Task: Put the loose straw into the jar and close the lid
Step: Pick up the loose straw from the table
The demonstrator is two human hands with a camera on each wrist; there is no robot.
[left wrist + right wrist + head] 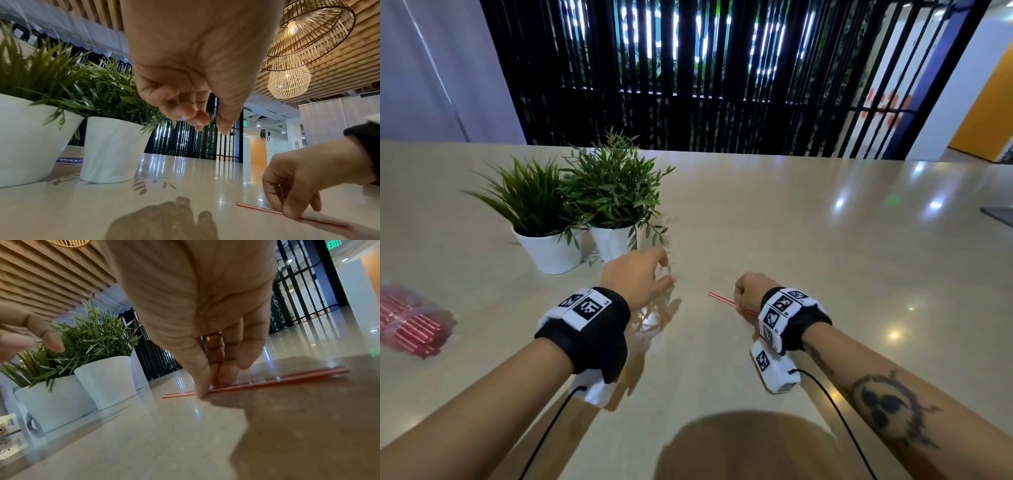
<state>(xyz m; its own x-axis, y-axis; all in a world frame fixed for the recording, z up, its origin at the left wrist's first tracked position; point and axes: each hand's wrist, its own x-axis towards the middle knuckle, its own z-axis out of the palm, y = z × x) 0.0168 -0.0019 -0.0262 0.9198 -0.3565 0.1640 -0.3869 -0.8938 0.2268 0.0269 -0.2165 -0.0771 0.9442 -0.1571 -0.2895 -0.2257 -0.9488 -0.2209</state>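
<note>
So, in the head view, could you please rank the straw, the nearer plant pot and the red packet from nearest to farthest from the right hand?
1. The straw, pinched on the table by the right hand.
2. The nearer plant pot, off to its left, past the left hand.
3. The red packet, at the table's far left edge.

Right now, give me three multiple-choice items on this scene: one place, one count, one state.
1. Where is the thin red straw?
A. In a pot
B. Flat on the glossy beige table
C. In the left hand

2. How many white plant pots hold green plants?
A. One
B. Two
C. Three

3. What is the left hand doing?
A. Hovering, holding nothing
B. Gripping the straw
C. Pressing flat on the table

Answers:
1 B: the thin red straw lies on the glossy beige table, pinched by the right hand.
2 B: two white plant pots stand side by side.
3 A: the left hand hangs above the table, fingers loosely curled.
</note>
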